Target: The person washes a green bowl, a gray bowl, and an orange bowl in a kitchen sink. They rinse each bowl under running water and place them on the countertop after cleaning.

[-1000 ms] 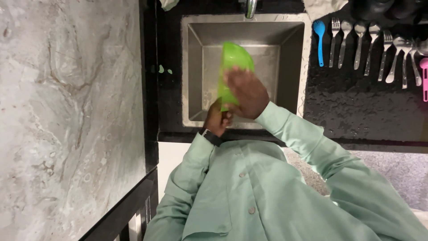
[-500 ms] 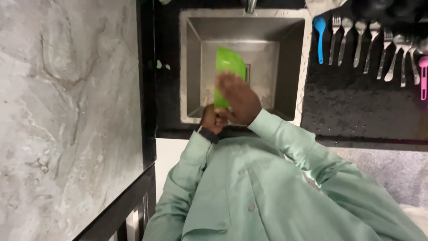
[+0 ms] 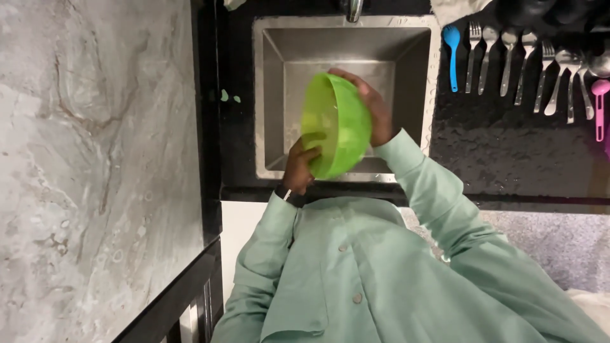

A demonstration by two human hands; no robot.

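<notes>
both hands (image 3: 375,111) grip green bowl (image 3: 337,127) (over sink (image 3: 273,95))

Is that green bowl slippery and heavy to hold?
Probably slippery: the green bowl looks wet, held over the sink. Likely light, being thin, see-through plastic. It seems stiff, keeping its round shape between the left hand and the right hand.

I counted one green bowl (image 3: 337,124); one steel sink (image 3: 273,95); one blue spoon (image 3: 452,54); one pink spoon (image 3: 600,101); two hands gripping.
</notes>
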